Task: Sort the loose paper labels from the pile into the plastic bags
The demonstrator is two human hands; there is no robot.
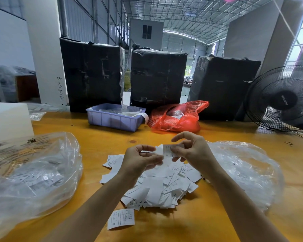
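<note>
Over the pile, head view: right hand pinches one label lifted toward the camera, likely to read its size.
Left hand: left hand hovers alongside, fingers curled; whether they grip paper cannot be told.
Pile: loose labels at centre.
Bags: left bag at 9 o'clock, right bag at 3 o'clock, flanking for short drops.
Stray label: stray label at 6 o'clock.
Beyond, 12 o'clock: blue tray, red bag; neither obstructs.
</note>
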